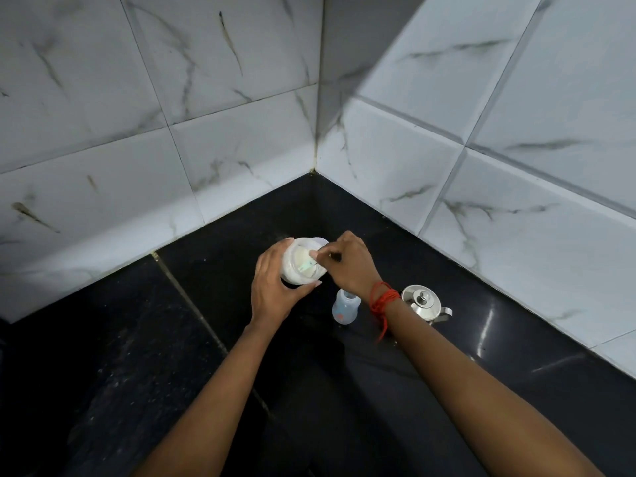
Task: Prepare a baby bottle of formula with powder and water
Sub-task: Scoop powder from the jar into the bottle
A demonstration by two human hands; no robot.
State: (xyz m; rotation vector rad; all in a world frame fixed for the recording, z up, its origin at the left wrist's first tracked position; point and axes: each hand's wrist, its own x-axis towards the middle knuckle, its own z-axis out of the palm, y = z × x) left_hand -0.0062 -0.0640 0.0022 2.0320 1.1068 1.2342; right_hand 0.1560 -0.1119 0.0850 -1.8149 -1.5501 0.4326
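My left hand (275, 290) grips a round translucent white jar of formula powder (296, 270), tilted so its open mouth faces me above the black counter. My right hand (351, 263) pinches the handle of a small greenish scoop (307, 267) that reaches into the jar's mouth. Pale powder shows inside. A clear baby bottle (345, 306) without its cap stands upright on the counter just below my right wrist, which wears a red thread. A small steel kettle with a knobbed lid (424, 302) stands to the right of the bottle.
The black stone counter (172, 356) runs into a corner of white marbled wall tiles (241, 149) behind and to the right. A seam crosses the counter on the left. A lid-like white rim (320, 241) shows behind the jar.
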